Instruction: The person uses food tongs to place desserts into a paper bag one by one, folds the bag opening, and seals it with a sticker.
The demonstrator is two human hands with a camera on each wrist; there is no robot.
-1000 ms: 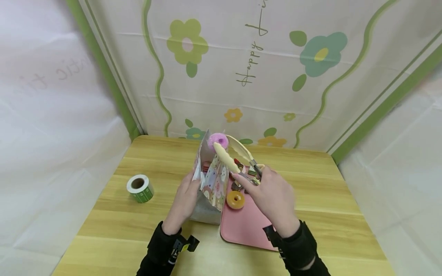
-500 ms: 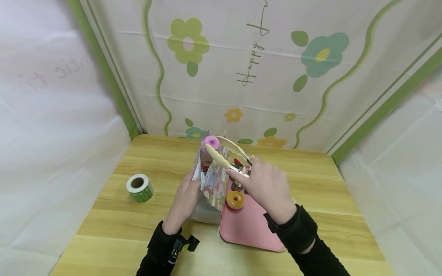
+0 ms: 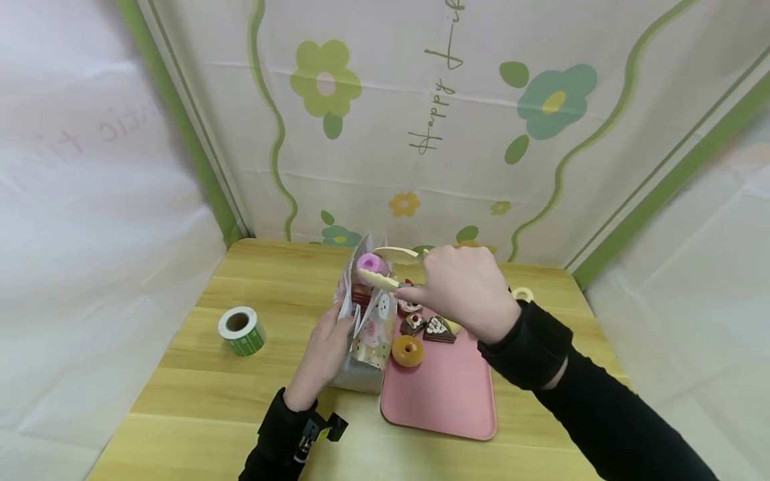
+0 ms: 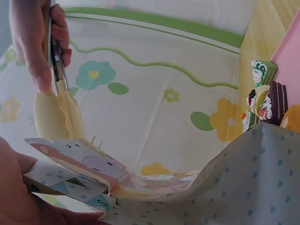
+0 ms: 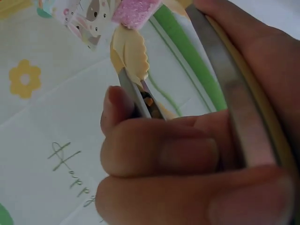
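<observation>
A pale wooden worktop [image 3: 252, 374] stands in a corner hung with white sheeting printed with green stripes, flowers and looping script. On it lie a roll of green-edged tape [image 3: 242, 330] at the left, a pink tray [image 3: 445, 394] carrying small cakes [image 3: 428, 327] and an orange doughnut [image 3: 407, 350], and a patterned paper bag [image 3: 368, 314] standing upright just left of the tray. The left hand [image 3: 321, 357] pinches the bag's near edge, holding its mouth apart. The right hand [image 3: 466, 290] has its grip closed round cream tongs [image 3: 385, 267], whose tips clamp a pink doughnut [image 3: 371, 264] right at the bag's mouth. Compared with a second ago, the right hand has moved up and back across the tray, uncovering the cakes, and the pink doughnut has sunk lower into the bag's opening.
</observation>
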